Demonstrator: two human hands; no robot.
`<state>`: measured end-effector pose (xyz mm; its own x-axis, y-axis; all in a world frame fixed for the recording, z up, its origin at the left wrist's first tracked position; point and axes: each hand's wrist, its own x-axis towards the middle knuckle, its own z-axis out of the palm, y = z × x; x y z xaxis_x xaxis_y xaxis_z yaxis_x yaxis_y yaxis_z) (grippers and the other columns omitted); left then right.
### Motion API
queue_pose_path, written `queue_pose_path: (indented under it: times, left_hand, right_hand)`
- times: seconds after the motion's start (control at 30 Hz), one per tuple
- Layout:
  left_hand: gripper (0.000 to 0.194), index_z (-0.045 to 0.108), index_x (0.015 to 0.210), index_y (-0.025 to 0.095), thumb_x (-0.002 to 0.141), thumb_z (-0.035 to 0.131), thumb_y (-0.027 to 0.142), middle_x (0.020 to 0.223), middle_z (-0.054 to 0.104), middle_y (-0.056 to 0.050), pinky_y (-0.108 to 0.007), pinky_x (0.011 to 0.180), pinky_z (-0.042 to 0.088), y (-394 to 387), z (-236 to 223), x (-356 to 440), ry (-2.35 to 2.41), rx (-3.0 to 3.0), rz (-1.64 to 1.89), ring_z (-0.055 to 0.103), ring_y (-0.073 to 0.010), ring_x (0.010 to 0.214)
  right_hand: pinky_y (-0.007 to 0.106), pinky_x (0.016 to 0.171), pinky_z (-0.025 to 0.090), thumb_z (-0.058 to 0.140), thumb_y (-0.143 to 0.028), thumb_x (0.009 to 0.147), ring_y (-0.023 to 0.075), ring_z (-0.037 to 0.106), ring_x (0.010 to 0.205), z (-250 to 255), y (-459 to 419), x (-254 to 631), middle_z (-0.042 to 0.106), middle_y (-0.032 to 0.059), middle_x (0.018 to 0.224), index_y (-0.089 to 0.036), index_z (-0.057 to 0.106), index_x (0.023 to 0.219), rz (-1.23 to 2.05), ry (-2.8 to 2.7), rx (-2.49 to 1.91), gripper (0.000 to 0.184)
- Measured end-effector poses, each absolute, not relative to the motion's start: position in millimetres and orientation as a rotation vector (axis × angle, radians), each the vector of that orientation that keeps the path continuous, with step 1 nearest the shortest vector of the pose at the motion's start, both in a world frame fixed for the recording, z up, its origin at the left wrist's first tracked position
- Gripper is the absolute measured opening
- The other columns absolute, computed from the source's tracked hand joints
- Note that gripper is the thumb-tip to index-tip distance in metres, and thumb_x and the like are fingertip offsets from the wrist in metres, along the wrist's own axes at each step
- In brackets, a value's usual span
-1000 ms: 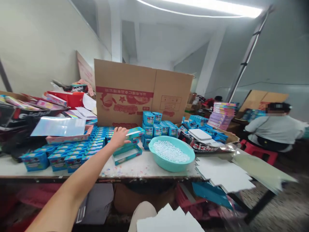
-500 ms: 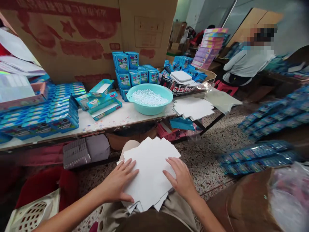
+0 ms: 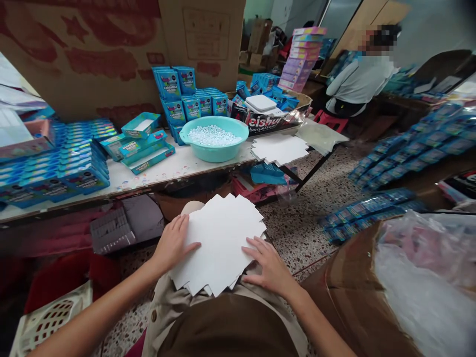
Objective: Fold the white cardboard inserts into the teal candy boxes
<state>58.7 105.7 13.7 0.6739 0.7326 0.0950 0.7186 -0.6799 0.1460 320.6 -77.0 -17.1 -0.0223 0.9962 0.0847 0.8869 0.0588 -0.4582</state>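
A fanned stack of white card sheets (image 3: 219, 243) with notched edges rests on my lap. My left hand (image 3: 176, 243) lies against the stack's left edge, its fingers stretched forward and its thumb apart on the top sheet. At the right edge, my right hand (image 3: 266, 260) touches the sheets with fingers spread. Undersides of the lower sheets are hidden. On the bench ahead stands a turquoise basin (image 3: 215, 148) of small white pellets. Right of it lies another pile of white sheets (image 3: 280, 148).
Blue printed packets (image 3: 173, 106) stand behind the basin; several more fill the bench's left end. Open blue trays (image 3: 147, 153) lie between. A carton (image 3: 345, 267) with clear plastic bags is at my right. A seated person (image 3: 360, 82) faces away in the back right.
The view has turned slightly right. My left hand has shifted up along the stack's left edge, and my right hand has slid lower along the right edge.
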Motion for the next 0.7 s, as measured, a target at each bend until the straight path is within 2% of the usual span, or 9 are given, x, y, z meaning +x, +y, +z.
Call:
queue_pose_path:
  times: [0.17, 0.3, 0.37, 0.5, 0.6, 0.7]
  left_hand:
    - [0.071, 0.044, 0.129, 0.016, 0.07, 0.066, 0.049, 0.119, 0.055, -0.014, -0.041, 0.092, 0.042, 105.4, 29.8, 74.2, 1.266, 2.788, 0.2, 0.048, -0.0319, 0.112]
    - [0.04, 0.057, 0.111, 0.016, 0.079, 0.055, 0.041, 0.106, 0.062, -0.011, -0.035, 0.081, 0.045, 108.2, 52.9, 79.8, 1.32, 2.608, 0.149, 0.058, -0.0272, 0.096]
    - [0.032, 0.059, 0.103, 0.019, 0.081, 0.05, 0.041, 0.103, 0.066, -0.007, -0.032, 0.077, 0.045, 113.9, 62.9, 80.9, 1.342, 2.39, 0.243, 0.061, -0.0243, 0.091]
    - [0.031, 0.056, 0.094, 0.02, 0.077, 0.049, 0.045, 0.088, 0.066, -0.002, -0.026, 0.06, 0.044, 117.1, 68.0, 81.5, 1.371, 1.913, 0.614, 0.06, -0.0188, 0.074]
    - [0.032, 0.052, 0.089, 0.019, 0.072, 0.055, 0.047, 0.072, 0.059, 0.001, -0.023, 0.048, 0.041, 104.3, 55.8, 83.3, 1.39, 1.583, 0.801, 0.054, -0.0148, 0.058]
    - [0.027, 0.049, 0.088, 0.019, 0.072, 0.058, 0.039, 0.07, 0.058, 0.002, -0.023, 0.048, 0.044, 84.2, 37.2, 87.4, 1.417, 1.223, 0.895, 0.055, -0.0134, 0.057]
  right_hand:
    - [0.049, 0.107, 0.034, 0.074, -0.048, 0.069, 0.0295, 0.04, 0.13, -18.7, -86.6, 324.2, 0.051, 0.0113, 0.136, -0.021, 0.055, 0.126, 0.35, -1.945, -1.848, 0.066]
    - [0.049, 0.107, 0.035, 0.073, -0.05, 0.068, 0.0297, 0.04, 0.129, -19.1, -85.7, 320.6, 0.05, 0.0139, 0.136, -0.019, 0.055, 0.125, 0.276, -1.953, -1.827, 0.068]
    - [0.05, 0.105, 0.036, 0.073, -0.053, 0.068, 0.0306, 0.04, 0.129, -15.5, -83.1, 317.2, 0.049, 0.0149, 0.136, -0.019, 0.054, 0.127, 0.208, -1.967, -1.764, 0.071]
    - [0.052, 0.104, 0.036, 0.074, -0.056, 0.066, 0.032, 0.04, 0.129, -1.7, -73.1, 310.4, 0.051, 0.0155, 0.134, -0.019, 0.051, 0.129, 0.063, -2.051, -1.524, 0.077]
    - [0.05, 0.105, 0.036, 0.071, -0.037, 0.076, 0.029, 0.041, 0.128, 2.2, -59.6, 306.9, 0.054, 0.011, 0.132, -0.021, 0.052, 0.128, -0.01, -2.118, -1.456, 0.058]
    - [0.047, 0.1, 0.042, 0.061, -0.014, 0.079, 0.027, 0.049, 0.119, -6.5, -44.3, 306.6, 0.06, 0.0076, 0.125, -0.022, 0.057, 0.121, -0.061, -2.146, -1.425, 0.043]
